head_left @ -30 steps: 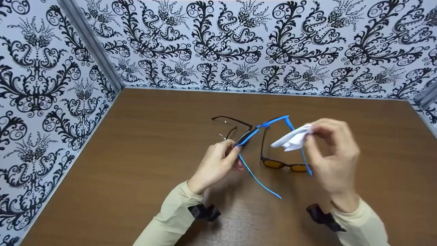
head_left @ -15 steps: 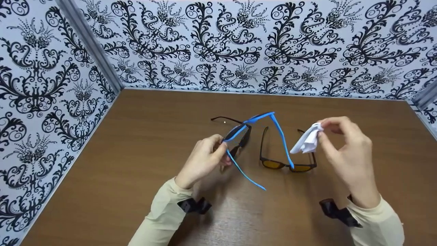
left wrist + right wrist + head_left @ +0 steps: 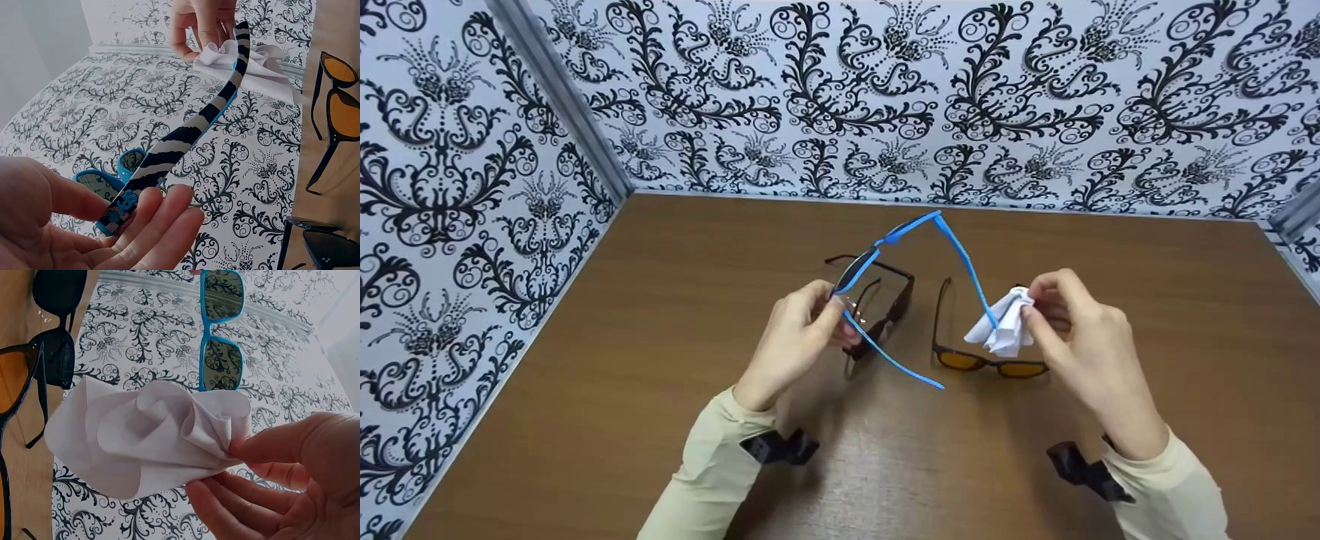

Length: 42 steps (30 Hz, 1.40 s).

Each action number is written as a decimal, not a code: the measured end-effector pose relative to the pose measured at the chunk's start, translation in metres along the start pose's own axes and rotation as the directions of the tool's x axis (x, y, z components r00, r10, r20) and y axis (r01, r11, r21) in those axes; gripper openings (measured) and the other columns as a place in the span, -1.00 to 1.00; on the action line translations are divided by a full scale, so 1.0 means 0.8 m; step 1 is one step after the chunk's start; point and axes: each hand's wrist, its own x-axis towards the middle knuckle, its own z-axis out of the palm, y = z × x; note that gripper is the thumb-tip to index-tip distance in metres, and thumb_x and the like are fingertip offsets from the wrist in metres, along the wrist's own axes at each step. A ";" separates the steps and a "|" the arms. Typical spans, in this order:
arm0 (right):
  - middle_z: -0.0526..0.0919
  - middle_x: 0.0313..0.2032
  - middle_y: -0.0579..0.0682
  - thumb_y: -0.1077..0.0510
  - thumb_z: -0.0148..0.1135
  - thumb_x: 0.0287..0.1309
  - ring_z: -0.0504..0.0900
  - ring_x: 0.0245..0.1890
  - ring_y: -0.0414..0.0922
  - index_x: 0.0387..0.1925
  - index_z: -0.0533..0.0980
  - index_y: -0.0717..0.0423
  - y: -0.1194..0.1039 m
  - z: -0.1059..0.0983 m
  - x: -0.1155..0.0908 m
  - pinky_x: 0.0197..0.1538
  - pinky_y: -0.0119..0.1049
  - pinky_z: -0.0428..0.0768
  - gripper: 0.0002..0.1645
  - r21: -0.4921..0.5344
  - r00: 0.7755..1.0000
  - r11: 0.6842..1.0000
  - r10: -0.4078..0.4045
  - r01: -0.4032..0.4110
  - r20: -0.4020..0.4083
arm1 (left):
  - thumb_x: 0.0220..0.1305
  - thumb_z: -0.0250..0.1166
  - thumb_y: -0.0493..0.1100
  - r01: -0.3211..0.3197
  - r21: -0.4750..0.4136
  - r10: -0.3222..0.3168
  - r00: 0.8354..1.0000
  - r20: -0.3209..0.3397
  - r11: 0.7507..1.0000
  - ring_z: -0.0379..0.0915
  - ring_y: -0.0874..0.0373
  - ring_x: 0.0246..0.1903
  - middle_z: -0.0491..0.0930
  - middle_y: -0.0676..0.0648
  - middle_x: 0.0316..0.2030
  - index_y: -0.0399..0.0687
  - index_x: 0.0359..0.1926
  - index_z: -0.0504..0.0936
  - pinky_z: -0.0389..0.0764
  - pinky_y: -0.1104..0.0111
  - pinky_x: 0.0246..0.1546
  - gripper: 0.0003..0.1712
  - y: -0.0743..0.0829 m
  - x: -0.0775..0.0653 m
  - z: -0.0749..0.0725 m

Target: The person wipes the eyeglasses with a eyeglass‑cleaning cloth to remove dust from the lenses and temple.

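My left hand point(image 3: 795, 337) pinches blue-framed sunglasses point(image 3: 889, 238) at one hinge corner, raised over the table with both temples unfolded. In the left wrist view the near temple point(image 3: 185, 126) shows black and white zebra stripes outside, with thumb and fingers at its hinge end. My right hand point(image 3: 1080, 345) pinches a crumpled white cloth point(image 3: 1001, 322) between thumb and fingers. That cloth overlaps the far temple's tip in the head view. In the right wrist view the cloth point(image 3: 163, 439) hangs in folds, and the dark lenses point(image 3: 222, 363) of the blue sunglasses show behind it.
Dark sunglasses point(image 3: 896, 307) stand on the brown table point(image 3: 660, 337) beyond my left hand. Black-framed glasses with orange lenses point(image 3: 960, 361) lie on the table beneath the cloth. Patterned wall panels point(image 3: 885, 97) rise behind the table and at the left.
My left hand has moved left with the blue sunglasses, whose front has swung up and away. My right hand went right with the cloth, then came back left and slightly down.
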 end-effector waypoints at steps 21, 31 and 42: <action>0.67 -0.32 0.16 0.55 0.20 0.03 0.60 -0.32 -0.37 -0.26 0.43 0.36 0.004 0.012 0.002 -0.27 -0.62 0.54 -0.78 0.121 0.998 0.991 0.054 -0.057 0.026 | 0.39 0.03 -0.34 -0.046 0.019 0.045 0.997 0.062 0.999 0.64 0.07 -0.51 0.59 -0.12 -0.55 -0.39 -0.27 0.50 0.66 0.30 -0.40 -0.83 -0.001 -0.005 0.010; 0.67 -0.32 0.19 0.56 0.21 0.02 0.58 -0.31 -0.43 -0.26 0.44 0.39 0.008 0.013 0.005 -0.26 -0.62 0.54 -0.77 0.149 1.000 0.988 0.030 -0.029 -0.003 | 0.37 0.03 -0.34 -0.072 0.096 0.058 0.988 0.145 0.993 0.63 0.03 -0.54 0.60 -0.07 -0.55 -0.35 -0.31 0.51 0.61 0.30 -0.55 -0.83 0.000 -0.007 0.018; 0.66 -0.31 0.18 0.56 0.18 0.05 0.62 -0.30 -0.38 -0.24 0.44 0.41 0.011 0.009 0.005 -0.23 -0.57 0.56 -0.79 0.211 0.999 0.977 0.033 -0.024 -0.038 | 0.35 0.05 -0.37 -0.143 0.155 0.095 0.954 0.283 0.977 0.63 0.15 -0.56 0.60 -0.08 -0.58 -0.31 -0.36 0.49 0.66 0.29 -0.48 -0.86 0.000 -0.014 0.027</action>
